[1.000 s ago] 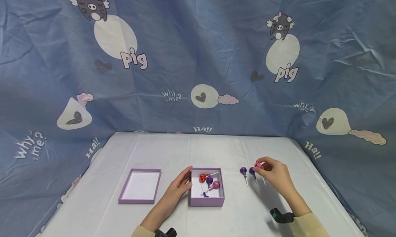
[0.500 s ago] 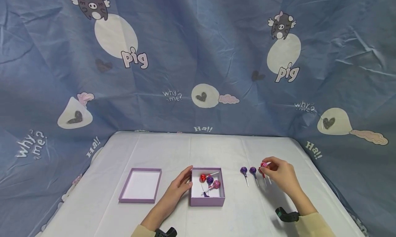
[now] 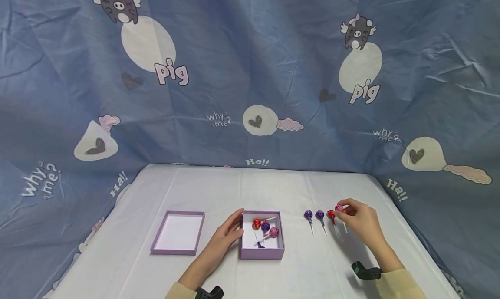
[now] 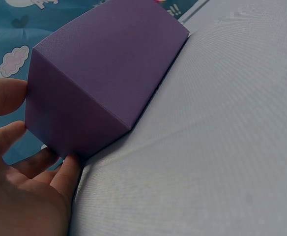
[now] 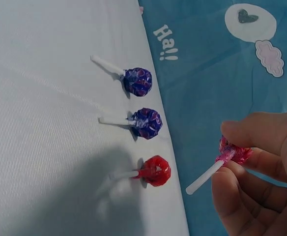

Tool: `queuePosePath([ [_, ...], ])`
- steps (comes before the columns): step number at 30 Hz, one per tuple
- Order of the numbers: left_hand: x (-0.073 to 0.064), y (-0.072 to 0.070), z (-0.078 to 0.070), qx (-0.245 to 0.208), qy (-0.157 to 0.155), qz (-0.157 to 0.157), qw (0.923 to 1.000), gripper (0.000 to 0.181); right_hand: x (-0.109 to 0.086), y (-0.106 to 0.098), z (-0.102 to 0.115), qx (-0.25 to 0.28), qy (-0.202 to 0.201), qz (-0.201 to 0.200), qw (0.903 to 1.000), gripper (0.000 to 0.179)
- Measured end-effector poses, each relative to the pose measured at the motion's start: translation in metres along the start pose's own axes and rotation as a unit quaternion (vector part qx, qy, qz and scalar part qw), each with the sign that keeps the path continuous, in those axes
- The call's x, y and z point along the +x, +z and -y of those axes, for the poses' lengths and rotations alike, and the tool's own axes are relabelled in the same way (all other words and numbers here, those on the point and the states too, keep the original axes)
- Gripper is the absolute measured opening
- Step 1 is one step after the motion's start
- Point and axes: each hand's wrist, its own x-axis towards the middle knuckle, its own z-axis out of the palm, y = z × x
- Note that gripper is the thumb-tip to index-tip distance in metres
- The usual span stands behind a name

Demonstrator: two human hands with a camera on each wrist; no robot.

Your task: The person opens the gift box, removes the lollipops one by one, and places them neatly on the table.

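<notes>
My right hand (image 3: 362,221) pinches a pink lollipop (image 3: 339,208) by its wrapped head, at the right end of a row. In the right wrist view its white stick slants down and left from the fingers. Beside it on the cloth lie a red lollipop (image 5: 156,171) and two purple lollipops, the nearer purple one (image 5: 147,123) and the farther purple one (image 5: 138,81). My left hand (image 3: 222,239) rests its thumb and fingertips against the left wall of an uncovered lilac box (image 3: 261,254). Inside the box lie a red lollipop (image 3: 256,224), a pink lollipop (image 3: 273,232) and purple ones, partly overlapping.
A shallow lilac lid (image 3: 177,252) lies on the white-covered table (image 3: 218,186), inner side up, left of my left hand. A blue printed curtain (image 3: 218,73) hangs behind the table and down its sides.
My right hand has moved a little to the right with the pink lollipop, uncovering the red one beside the purple pair. My left hand and the box have kept their places.
</notes>
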Motion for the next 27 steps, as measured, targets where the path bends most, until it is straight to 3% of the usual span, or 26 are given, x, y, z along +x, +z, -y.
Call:
queuePosePath([
  [14, 0.001, -0.002, 0.0, 0.001, 0.001, 0.0, 1.0, 0.061, 0.002, 0.001, -0.015, -0.033, 0.0, -0.006, 0.9994, 0.026],
  [27, 0.001, -0.002, 0.001, 0.009, -0.006, 0.001, 0.9999, 0.06, 0.001, 0.008, -0.027, -0.043, 0.053, 0.045, 0.9966, 0.031],
])
